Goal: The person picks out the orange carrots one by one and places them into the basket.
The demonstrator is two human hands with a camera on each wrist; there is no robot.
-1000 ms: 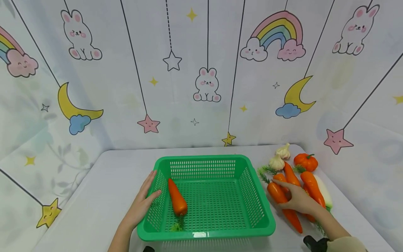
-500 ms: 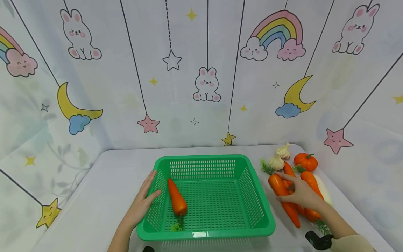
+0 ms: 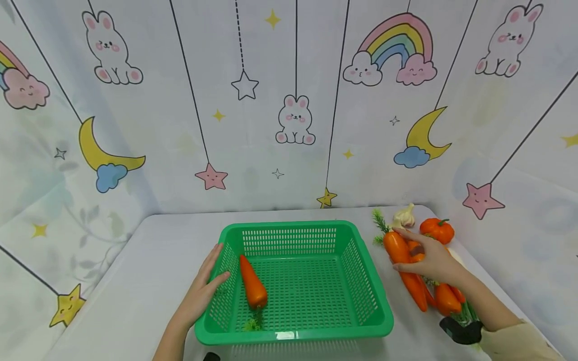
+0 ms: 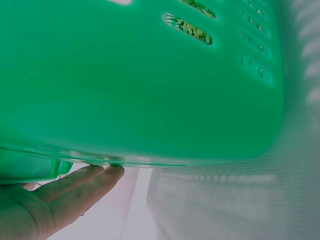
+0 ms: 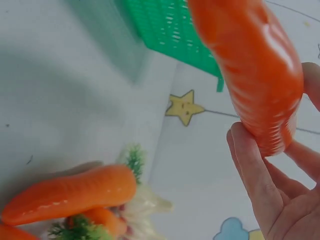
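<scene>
My right hand pinches one carrot, with the thumb and fingers on opposite sides and parted by no more than its thickness. The held carrot is raised above the table, outside the green basket and to the right of it. Its leafy end points away from me, and its tip points toward me. My left hand grips nothing: its extended fingers rest against the basket's left side, at the rim. A second carrot lies inside the basket, near the left wall, leaves toward me. Below the right hand, another carrot lies on the table beside the garlic. An orange pumpkin sits beyond the right hand.
</scene>
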